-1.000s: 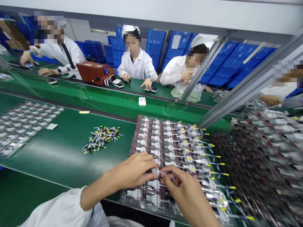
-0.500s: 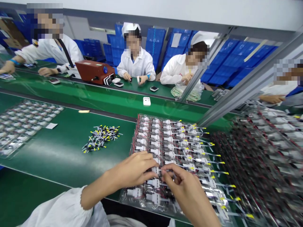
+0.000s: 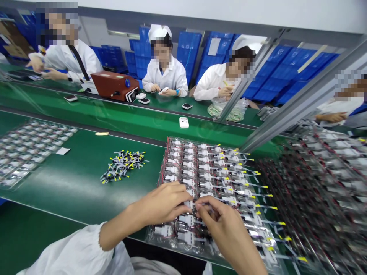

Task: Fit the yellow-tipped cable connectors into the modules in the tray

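A clear plastic tray (image 3: pixel 164 241) holds rows of small white and black parts with red wires and yellow-tipped strips. Over its lower middle, my left hand (image 3: pixel 169 202) bends its fingers and thumb around a part in the tray; what lies between the fingertips is too small to name. Close by on the right, my right hand (image 3: pixel 220 221) pinches with thumb and forefinger at the same spot, its fingertips nearly meeting those of the left. A pile of loose yellow-tipped strips (image 3: pixel 124 166) lies left of the tray.
Another filled tray (image 3: pixel 31 147) sits at the left, near a white paper piece (image 3: pixel 63 151). Stacked trays (image 3: pixel 323 198) rise at the right. Beyond the green belt (image 3: pixel 120 120), which bears a white case (image 3: pixel 184 122), people work beside a red-brown machine (image 3: pixel 113 86). A metal post (image 3: pixel 281 99) slants at right.
The white case on the belt has shifted slightly right. Across the belt, people's hands have moved. My own hands remain almost in place at the tray.
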Motion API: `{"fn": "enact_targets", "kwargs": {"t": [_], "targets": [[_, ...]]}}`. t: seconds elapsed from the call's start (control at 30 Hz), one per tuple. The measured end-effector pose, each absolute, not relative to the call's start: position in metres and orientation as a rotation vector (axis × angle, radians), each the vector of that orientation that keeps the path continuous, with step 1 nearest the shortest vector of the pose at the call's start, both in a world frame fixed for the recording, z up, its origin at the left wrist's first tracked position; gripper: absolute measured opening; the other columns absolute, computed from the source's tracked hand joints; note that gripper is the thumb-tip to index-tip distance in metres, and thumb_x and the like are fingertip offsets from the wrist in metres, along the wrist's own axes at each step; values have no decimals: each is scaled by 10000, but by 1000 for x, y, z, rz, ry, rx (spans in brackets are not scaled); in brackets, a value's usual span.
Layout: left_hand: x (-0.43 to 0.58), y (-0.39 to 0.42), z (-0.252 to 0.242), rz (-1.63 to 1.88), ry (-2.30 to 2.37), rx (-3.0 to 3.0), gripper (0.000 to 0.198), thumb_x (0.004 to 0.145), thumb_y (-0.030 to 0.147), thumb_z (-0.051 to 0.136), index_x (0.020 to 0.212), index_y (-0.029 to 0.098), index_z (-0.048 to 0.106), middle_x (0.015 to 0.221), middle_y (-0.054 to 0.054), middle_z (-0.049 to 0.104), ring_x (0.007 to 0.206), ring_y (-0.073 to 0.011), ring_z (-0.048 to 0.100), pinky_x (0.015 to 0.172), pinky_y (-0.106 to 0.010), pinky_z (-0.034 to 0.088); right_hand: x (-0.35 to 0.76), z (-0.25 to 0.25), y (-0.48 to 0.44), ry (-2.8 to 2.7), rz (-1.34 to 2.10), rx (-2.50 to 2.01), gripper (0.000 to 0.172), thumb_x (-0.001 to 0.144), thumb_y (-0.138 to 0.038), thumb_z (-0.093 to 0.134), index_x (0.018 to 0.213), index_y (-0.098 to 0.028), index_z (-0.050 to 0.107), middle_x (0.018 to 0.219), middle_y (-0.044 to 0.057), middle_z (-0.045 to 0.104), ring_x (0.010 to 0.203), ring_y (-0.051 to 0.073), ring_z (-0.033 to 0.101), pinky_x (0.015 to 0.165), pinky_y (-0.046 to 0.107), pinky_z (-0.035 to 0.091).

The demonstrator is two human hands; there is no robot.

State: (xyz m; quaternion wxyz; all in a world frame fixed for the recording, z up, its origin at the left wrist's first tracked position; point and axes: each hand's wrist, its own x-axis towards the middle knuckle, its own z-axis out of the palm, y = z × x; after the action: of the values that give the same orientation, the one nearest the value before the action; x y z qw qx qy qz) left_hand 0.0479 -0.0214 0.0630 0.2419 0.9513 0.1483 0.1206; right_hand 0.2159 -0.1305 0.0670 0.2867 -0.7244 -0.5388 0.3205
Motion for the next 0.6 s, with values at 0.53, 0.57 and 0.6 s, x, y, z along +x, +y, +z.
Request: {"fn": "enact_targets", "kwargs": {"t": [0.53, 0.57, 0.6], "targets": [[49, -21, 59, 389, 359, 2638, 230, 976, 301, 468, 964, 150, 641, 800, -38, 598, 755, -176, 560, 730, -293, 459, 215, 71, -128, -1476, 867, -1937, 252, 908, -387, 451, 840, -243, 646, 635, -25, 635, 486, 152, 425, 513, 252, 276], [49, -21, 59, 389, 360, 2633, 229, 975, 302, 472, 964, 148, 640, 799, -39, 599, 756, -177, 561, 728, -295, 460, 215, 71, -127, -1474, 871, -1940, 246, 902, -383, 451, 835, -245, 644, 623, -28, 628, 487, 153, 425, 514, 253, 277], [49, -22, 59, 389, 365, 2631, 228, 975, 303, 472, 969, 147, 638, 805, -41, 600, 762, -178, 563, 727, -296, 460, 215, 71, -127, -1471, 876, -1943, 242, 897, -379, 452, 832, -246, 644, 614, -31, 622, 486, 153, 423, 515, 255, 278]]}}
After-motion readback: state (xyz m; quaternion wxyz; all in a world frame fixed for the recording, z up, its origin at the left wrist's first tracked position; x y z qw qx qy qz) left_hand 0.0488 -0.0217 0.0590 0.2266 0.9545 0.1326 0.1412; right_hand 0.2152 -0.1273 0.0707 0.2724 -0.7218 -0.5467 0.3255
